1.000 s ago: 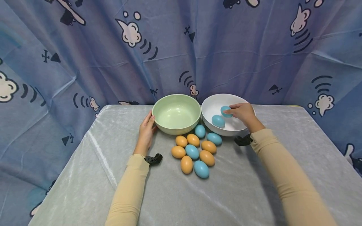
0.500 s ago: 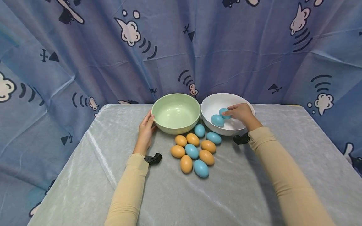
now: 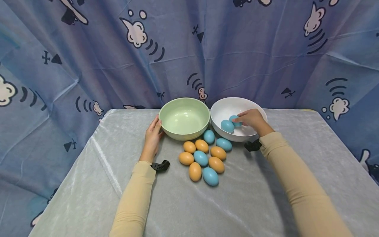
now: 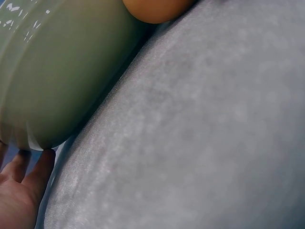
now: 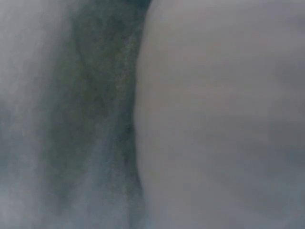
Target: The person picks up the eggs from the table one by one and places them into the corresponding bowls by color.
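Inside the white bowl [image 3: 220,110], my right hand [image 3: 251,119] pinches a blue egg [image 3: 234,119] low down, partly covered by the fingers. A second blue egg [image 3: 227,126] lies beside it in that bowl. My left hand [image 3: 152,136] rests against the left side of the light green bowl [image 3: 184,118], thumb near the rim. In the left wrist view the extended fingers [image 4: 40,171] touch the bowl's outer wall. The right wrist view is blurred; only the white bowl's wall [image 5: 214,114] stands out and the hand is not visible.
In front of the bowls, orange eggs [image 3: 195,171] and blue eggs [image 3: 210,176] lie in a loose cluster on the grey cloth [image 3: 237,204]. A patterned blue curtain [image 3: 177,39] hangs behind the table's far edge. The two bowls stand side by side.
The right hand has lowered the blue egg further into the white bowl, slightly left and closer to the other blue egg. The left hand has stayed at the green bowl.
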`<state>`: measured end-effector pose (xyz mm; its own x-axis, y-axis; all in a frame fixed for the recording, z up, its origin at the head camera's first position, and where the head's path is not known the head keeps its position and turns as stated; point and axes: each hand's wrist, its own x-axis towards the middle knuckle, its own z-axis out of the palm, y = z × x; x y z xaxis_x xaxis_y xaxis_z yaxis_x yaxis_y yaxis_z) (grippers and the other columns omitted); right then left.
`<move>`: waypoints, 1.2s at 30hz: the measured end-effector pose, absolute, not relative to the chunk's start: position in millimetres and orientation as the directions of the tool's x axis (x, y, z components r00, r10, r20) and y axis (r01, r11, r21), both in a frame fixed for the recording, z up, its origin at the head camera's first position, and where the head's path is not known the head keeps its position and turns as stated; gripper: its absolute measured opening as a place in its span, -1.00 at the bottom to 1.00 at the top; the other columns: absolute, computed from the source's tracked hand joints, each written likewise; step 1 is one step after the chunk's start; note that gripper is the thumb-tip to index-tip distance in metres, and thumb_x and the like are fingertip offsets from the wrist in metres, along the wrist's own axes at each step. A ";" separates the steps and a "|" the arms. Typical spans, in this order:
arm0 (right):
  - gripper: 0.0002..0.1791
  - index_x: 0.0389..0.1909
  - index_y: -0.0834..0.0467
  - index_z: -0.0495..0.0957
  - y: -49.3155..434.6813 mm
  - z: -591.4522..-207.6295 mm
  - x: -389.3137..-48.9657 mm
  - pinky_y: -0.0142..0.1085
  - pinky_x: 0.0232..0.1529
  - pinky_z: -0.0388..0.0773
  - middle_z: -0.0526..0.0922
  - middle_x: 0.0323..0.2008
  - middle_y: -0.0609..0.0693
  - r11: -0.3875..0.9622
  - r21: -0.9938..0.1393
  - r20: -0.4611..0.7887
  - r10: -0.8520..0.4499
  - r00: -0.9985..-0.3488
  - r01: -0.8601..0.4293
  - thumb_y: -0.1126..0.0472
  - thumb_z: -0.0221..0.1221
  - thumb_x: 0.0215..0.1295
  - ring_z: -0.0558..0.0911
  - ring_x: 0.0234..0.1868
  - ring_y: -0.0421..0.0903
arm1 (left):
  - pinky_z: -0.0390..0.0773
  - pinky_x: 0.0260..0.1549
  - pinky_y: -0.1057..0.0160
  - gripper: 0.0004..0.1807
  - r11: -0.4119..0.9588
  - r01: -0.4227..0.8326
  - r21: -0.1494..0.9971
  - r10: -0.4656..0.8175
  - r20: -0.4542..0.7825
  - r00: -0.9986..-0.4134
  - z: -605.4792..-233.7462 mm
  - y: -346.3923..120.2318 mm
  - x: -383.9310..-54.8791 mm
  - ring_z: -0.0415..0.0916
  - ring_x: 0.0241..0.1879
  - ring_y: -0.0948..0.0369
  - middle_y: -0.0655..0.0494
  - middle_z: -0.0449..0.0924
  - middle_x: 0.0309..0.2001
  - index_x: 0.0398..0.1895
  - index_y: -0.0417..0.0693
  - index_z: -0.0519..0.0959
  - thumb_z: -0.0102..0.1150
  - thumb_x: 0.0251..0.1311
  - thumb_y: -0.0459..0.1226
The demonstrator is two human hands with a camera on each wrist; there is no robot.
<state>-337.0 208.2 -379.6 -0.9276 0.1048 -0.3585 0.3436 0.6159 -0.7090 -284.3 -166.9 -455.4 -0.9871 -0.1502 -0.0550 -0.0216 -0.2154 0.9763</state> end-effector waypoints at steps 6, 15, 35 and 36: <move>-0.37 0.26 0.34 0.49 208.5 -381.2 -337.8 -0.25 0.17 0.56 0.42 0.32 0.26 0.630 -0.697 -0.360 0.105 -0.927 0.342 0.11 0.37 0.23 0.49 0.08 -0.01 | 0.28 0.45 0.05 -0.40 -0.213 -0.031 0.977 -0.156 -0.065 -0.986 -455.5 -166.9 -284.6 0.18 0.49 0.25 0.24 0.17 0.54 0.55 0.17 0.19 -0.02 0.50 -0.02; -0.36 0.26 0.31 0.49 211.6 -377.9 -335.1 -0.29 0.11 0.55 0.41 0.36 0.26 0.627 -0.703 -0.350 0.104 -0.931 0.334 0.08 0.37 0.22 0.52 0.10 0.01 | 0.27 0.46 0.04 -0.39 -0.218 -0.026 0.976 -0.147 -0.059 -0.987 -453.5 -164.6 -284.5 0.15 0.51 0.22 0.22 0.14 0.55 0.55 0.14 0.17 -0.03 0.50 -0.03; -0.28 0.30 0.18 0.51 203.4 -346.0 -290.3 -0.02 0.44 0.32 0.56 0.25 0.15 0.589 -0.803 -0.131 -0.025 -0.991 0.091 -0.12 0.38 0.20 0.45 0.38 0.07 | 0.27 0.46 0.05 -0.39 -0.236 -0.033 0.971 -0.157 -0.071 -0.985 -452.9 -167.1 -285.0 0.16 0.50 0.23 0.23 0.16 0.54 0.54 0.14 0.19 -0.01 0.49 -0.03; -0.26 0.30 0.18 0.51 202.4 -344.9 -285.2 -0.05 0.43 0.34 0.55 0.26 0.13 0.579 -0.811 -0.128 -0.030 -0.991 0.087 -0.14 0.38 0.19 0.47 0.37 0.06 | 0.26 0.46 0.05 -0.39 -0.235 -0.033 0.971 -0.155 -0.071 -0.985 -452.7 -167.2 -284.6 0.16 0.50 0.23 0.23 0.15 0.55 0.55 0.14 0.19 -0.01 0.49 -0.03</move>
